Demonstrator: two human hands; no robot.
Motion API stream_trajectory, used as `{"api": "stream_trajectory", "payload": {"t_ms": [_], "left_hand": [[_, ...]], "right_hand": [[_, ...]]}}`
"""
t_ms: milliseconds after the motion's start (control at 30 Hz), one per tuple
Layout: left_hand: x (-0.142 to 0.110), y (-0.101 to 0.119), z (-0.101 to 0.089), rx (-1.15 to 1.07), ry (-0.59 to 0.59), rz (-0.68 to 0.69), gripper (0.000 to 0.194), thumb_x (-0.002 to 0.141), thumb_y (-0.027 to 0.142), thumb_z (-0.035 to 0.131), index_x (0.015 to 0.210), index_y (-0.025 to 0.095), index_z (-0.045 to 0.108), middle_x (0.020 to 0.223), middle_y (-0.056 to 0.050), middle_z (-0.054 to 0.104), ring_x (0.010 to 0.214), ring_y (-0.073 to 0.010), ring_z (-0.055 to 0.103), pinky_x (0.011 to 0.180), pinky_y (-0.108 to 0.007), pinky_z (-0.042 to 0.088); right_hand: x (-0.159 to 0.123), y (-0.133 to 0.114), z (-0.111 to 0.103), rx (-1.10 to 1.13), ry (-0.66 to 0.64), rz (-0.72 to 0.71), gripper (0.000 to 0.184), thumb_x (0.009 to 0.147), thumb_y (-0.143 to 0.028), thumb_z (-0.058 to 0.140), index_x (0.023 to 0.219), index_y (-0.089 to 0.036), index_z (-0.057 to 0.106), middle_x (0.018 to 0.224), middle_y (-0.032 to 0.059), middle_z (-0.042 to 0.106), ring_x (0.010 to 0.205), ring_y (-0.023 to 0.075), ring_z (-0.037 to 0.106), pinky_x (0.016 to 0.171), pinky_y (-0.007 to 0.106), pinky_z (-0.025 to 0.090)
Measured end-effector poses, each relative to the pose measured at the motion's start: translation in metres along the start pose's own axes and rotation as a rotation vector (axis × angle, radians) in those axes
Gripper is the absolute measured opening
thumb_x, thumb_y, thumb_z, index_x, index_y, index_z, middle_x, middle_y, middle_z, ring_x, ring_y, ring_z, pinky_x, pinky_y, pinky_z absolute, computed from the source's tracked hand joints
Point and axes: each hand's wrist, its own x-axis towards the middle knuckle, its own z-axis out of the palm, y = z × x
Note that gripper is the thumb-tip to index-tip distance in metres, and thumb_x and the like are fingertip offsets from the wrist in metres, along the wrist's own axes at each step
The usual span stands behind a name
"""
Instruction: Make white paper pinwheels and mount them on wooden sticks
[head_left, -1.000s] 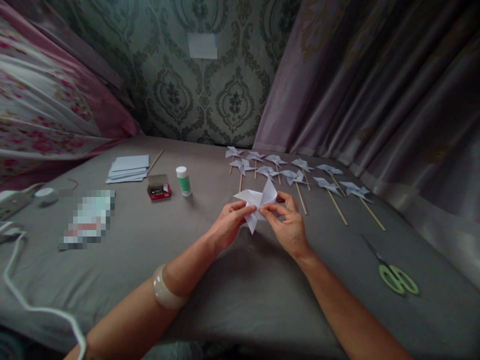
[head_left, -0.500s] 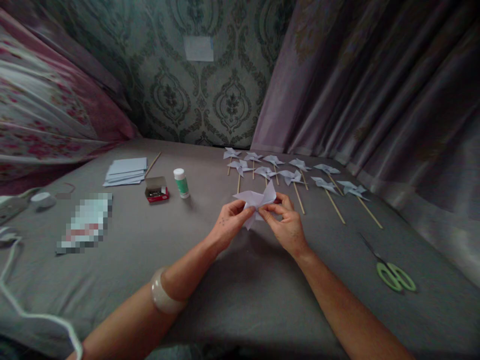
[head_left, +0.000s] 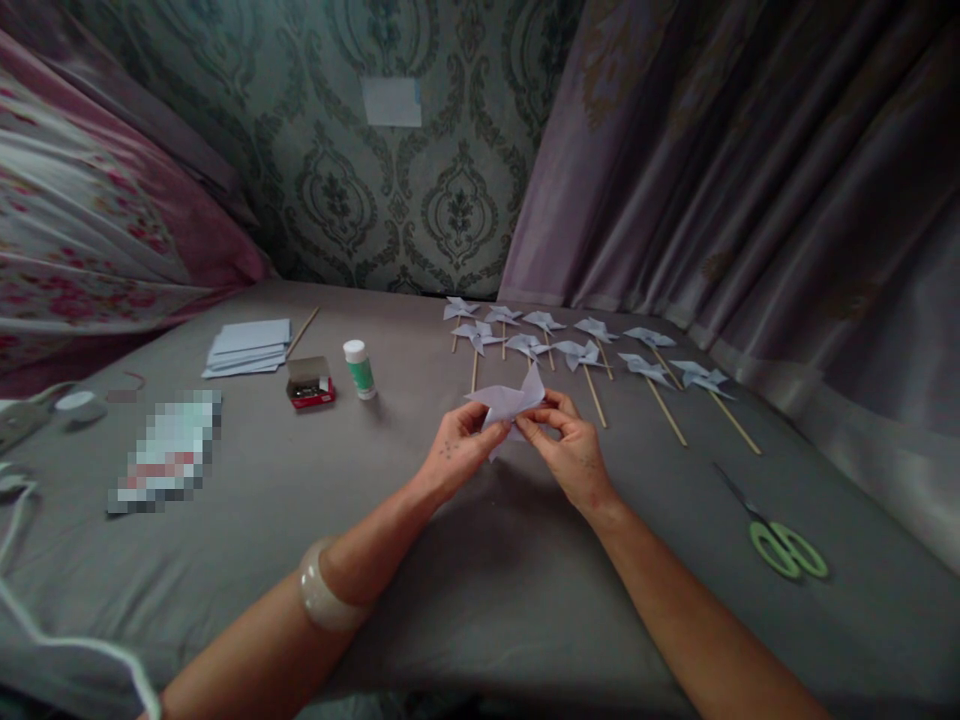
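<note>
Between my two hands is a white paper pinwheel (head_left: 508,402), held above the grey cloth. My left hand (head_left: 461,448) grips it from the left, thumb near its centre. From the right, my right hand (head_left: 570,448) pinches it, thumb and fingertips also close to the centre. What lies right under the fingertips is hidden. Beyond my hands, several finished-looking paper pinwheels (head_left: 577,354) on wooden sticks lie in rows.
Scissors (head_left: 784,540) with green handles lie at the right. To the left are a glue stick (head_left: 360,372), an open small red box (head_left: 310,390) with small metal bits, a paper stack (head_left: 247,348), a wooden stick (head_left: 303,332), a blurred packet (head_left: 169,450) and a white cord (head_left: 67,640).
Both hands stay on the pinwheel near the same spot, with only slight finger movement; its upper blade tips a little. The whole view has shifted slightly.
</note>
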Motion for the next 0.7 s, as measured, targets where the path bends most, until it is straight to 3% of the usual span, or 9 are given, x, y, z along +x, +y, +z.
{"api": "stream_trajectory", "payload": {"t_ms": [333,700], "left_hand": [[0.0004,0.0003,0.003,-0.078,0.007,-0.059,0.036,0.056,0.03,0.082,0.083,0.013,0.068,0.081,-0.003,0.068,0.073,-0.013,0.058,0.074,-0.025,0.042],[0.0018,-0.0038,0.0007,-0.014,-0.004,0.009,0.039,0.062,0.04,0.08,0.088,0.013,0.069,0.089,-0.006,0.071,0.082,-0.0177,0.061,0.077,-0.028,0.046]], "right_hand": [[-0.0007,0.0023,0.0012,0.024,-0.004,0.038,0.019,0.07,-0.039,0.071,0.073,-0.021,0.073,0.107,0.0081,0.059,0.106,0.0236,0.056,0.099,0.04,0.04],[-0.0024,0.0023,0.0037,0.041,0.0,0.05,0.02,0.071,-0.039,0.069,0.073,-0.02,0.072,0.106,0.0085,0.06,0.105,0.0236,0.057,0.098,0.041,0.04]]}}
